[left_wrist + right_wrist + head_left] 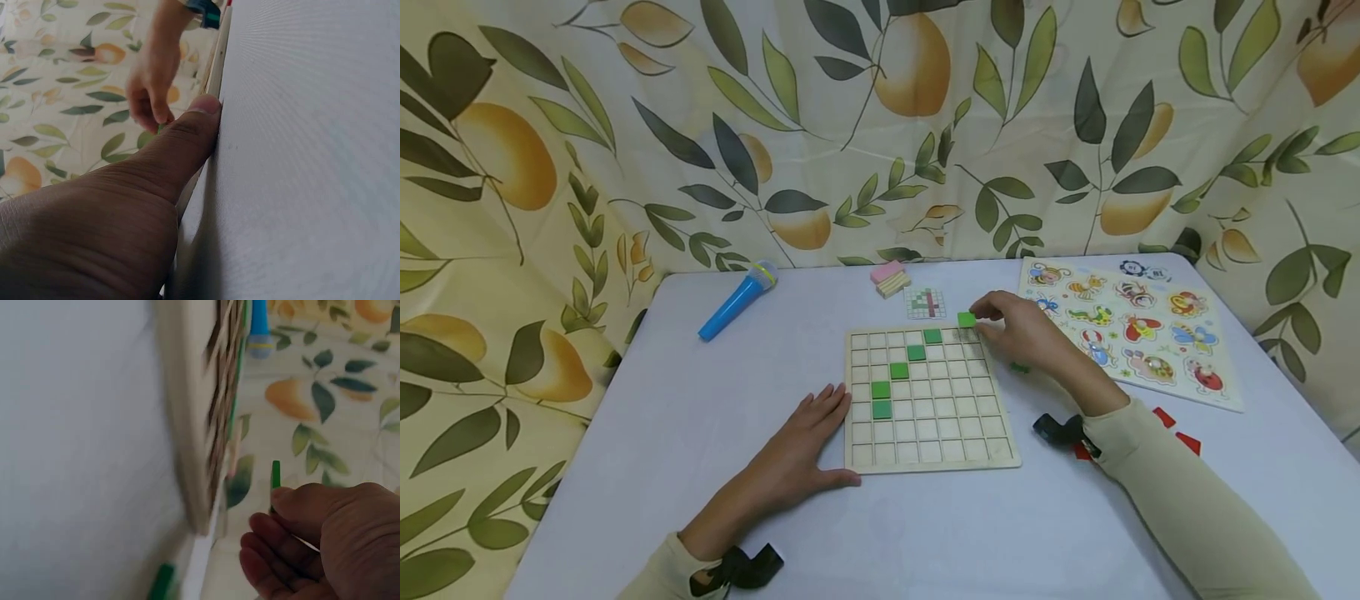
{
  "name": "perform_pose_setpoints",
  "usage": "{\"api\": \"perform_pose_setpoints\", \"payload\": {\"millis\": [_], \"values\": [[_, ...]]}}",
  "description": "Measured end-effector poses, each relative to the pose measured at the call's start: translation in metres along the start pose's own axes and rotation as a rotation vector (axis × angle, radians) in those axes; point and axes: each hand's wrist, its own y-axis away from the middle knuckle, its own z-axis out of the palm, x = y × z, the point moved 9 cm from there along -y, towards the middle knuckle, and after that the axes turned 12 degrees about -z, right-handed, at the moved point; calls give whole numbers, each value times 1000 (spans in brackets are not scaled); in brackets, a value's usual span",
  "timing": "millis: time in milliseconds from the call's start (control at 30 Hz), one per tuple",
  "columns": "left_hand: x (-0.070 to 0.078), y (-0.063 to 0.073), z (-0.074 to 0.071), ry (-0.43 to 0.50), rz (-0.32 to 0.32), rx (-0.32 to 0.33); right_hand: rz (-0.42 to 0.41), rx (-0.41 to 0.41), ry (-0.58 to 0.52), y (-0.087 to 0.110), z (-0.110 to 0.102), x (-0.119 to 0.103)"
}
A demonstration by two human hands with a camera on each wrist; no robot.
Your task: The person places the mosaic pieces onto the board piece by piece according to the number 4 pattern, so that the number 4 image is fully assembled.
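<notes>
A wooden grid board (936,429) lies on the white table, with several green square tiles (898,371) set in a slanting line of its cells. My right hand (1026,333) pinches one green tile (966,320) between thumb and fingers above the board's top right corner; the right wrist view shows this tile (275,475) edge-on. My left hand (805,446) rests flat along the board's left edge, fingers straight, its thumb (194,119) against the near left corner. Another green tile (1019,367) lies right of the board, partly under my right hand.
A small pattern card (924,303) lies behind the board, beside pink and yellow pieces (891,278). A blue toy microphone (737,302) lies at the back left. On the right are an insect picture board (1131,329) and several red pieces (1188,443) by my right forearm.
</notes>
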Motion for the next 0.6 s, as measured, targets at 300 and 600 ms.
{"api": "perform_pose_setpoints", "payload": {"millis": [300, 600], "values": [[2, 1, -3, 1, 5, -6, -200, -210, 48, 16, 30, -85], [1, 1, 0, 0, 16, -13, -252, -357, 144, 27, 69, -132]]}}
